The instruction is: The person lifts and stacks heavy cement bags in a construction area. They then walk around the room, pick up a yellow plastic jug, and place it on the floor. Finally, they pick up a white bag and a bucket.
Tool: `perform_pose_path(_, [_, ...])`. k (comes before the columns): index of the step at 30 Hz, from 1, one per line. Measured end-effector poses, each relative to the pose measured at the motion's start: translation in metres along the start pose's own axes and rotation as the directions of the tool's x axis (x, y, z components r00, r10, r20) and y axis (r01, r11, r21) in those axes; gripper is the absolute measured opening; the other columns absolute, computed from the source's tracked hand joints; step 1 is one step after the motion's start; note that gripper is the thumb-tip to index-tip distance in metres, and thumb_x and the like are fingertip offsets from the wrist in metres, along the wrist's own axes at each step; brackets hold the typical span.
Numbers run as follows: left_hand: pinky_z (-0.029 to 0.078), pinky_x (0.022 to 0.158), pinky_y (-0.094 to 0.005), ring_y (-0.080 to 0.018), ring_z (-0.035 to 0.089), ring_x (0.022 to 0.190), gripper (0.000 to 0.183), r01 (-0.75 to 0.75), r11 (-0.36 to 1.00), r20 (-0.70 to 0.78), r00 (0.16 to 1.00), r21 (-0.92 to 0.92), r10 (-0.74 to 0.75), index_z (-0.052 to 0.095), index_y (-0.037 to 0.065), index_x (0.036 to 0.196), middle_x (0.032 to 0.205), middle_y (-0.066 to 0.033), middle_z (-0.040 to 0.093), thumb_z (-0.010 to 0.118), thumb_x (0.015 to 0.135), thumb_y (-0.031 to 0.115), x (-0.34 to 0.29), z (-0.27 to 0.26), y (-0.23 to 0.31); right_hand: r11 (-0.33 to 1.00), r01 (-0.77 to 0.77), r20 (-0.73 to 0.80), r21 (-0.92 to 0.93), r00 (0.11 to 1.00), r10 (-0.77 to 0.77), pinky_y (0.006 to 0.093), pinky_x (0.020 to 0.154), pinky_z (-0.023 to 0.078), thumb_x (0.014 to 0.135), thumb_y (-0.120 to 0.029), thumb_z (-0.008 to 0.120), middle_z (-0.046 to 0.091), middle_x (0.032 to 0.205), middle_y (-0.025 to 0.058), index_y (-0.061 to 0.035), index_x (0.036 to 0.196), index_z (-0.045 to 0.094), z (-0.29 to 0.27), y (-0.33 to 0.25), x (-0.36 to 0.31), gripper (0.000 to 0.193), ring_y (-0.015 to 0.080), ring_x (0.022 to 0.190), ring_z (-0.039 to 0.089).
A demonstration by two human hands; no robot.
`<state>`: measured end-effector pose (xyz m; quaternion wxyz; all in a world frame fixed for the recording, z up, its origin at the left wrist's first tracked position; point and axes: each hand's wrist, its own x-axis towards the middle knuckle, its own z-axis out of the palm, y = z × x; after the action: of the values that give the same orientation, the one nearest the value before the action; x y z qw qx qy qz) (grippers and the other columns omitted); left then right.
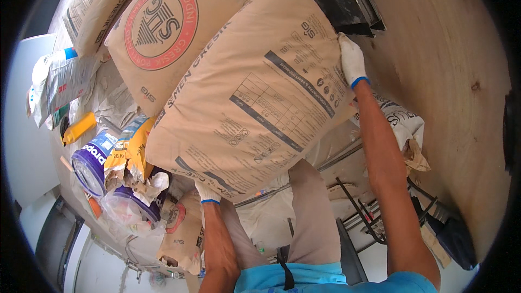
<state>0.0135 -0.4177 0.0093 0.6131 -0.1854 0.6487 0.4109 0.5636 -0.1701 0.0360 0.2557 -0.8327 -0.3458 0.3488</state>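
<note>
A large, full brown paper cement sack (239, 97) fills the middle of the view, slanted, with a printed table and dark bands on its face. My right hand (353, 59), in a white glove with a blue cuff, grips its far right corner. At the near left edge, my left hand (208, 191), gloved the same way, holds the sack from below; its fingers are mostly hidden under the paper. Behind and touching the held sack lies another brown cement sack (130, 70) with a round red emblem.
More sacks (89, 16) stand at the far left. Left of me are a purple-and-white bucket (89, 171), a yellow bag (130, 149) and a yellow bottle (80, 128). A torn brown sack (182, 233) stands near my legs. A white sack (399, 122) and black metal frame (361, 211) are right.
</note>
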Motion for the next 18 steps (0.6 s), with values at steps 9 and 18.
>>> perform_pose_path(9, [0.045, 0.107, -0.0494, -0.0331, 0.052, 0.127, 0.064, 0.060, 0.998, 0.002, 0.998, -0.037, -0.060, 0.049, 0.011, 0.145, 0.144, -0.0099, 0.053, 0.043, 0.103, 0.058, 0.015, -0.011, 0.004, 0.857, -0.397, 0.352, 0.329, 0.893, 0.279, 0.0342, 0.106, 0.042, 0.101, -0.061, 0.045, 0.057, 0.145, 0.0136, -0.0069, 0.147, 0.053, -0.006, 0.003, 0.015, 0.072, 0.0234, 0.123, 0.057])
perform_pose_path(18, [0.048, 0.105, -0.0492, -0.0346, 0.056, 0.125, 0.065, -0.115, 0.993, -0.025, 0.993, 0.010, 0.115, 0.052, 0.010, 0.143, 0.140, -0.0136, 0.058, 0.044, 0.101, 0.060, 0.047, -0.006, 0.013, 0.915, -0.278, 0.257, 0.294, 0.945, 0.204, 0.0356, 0.102, 0.044, 0.101, -0.064, 0.045, 0.061, 0.138, 0.0186, -0.0014, 0.145, 0.055, -0.016, 0.016, -0.005, 0.078, 0.0252, 0.117, 0.059])
